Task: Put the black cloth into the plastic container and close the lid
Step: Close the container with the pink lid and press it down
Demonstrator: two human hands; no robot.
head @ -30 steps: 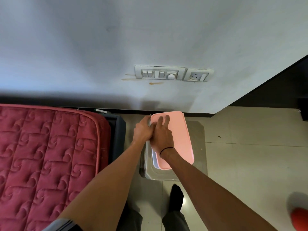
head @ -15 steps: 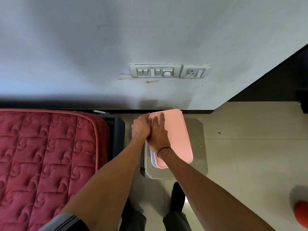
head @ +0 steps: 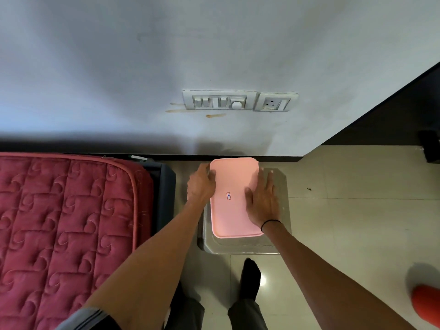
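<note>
A plastic container with a pink lid (head: 232, 201) sits on a steel stool (head: 281, 236) by the wall. The lid lies flat over the container and hides its inside; no black cloth is visible. My left hand (head: 201, 185) grips the lid's left edge near the far corner, fingers curled over the rim. Along the lid's right edge rests my right hand (head: 263, 201), fingers spread flat, with a black band on the wrist.
A red quilted mattress (head: 62, 229) on a dark frame fills the left. The wall with a switch panel (head: 219, 100) and a socket (head: 275, 102) stands just behind the stool. Tiled floor (head: 357, 222) spreads right, with a red object (head: 427, 303) at the lower right. My feet stand below the stool.
My right hand has slid from the lid's left side, beside my left hand, across to its right edge. The lid now lies squarer and flatter on the container.
</note>
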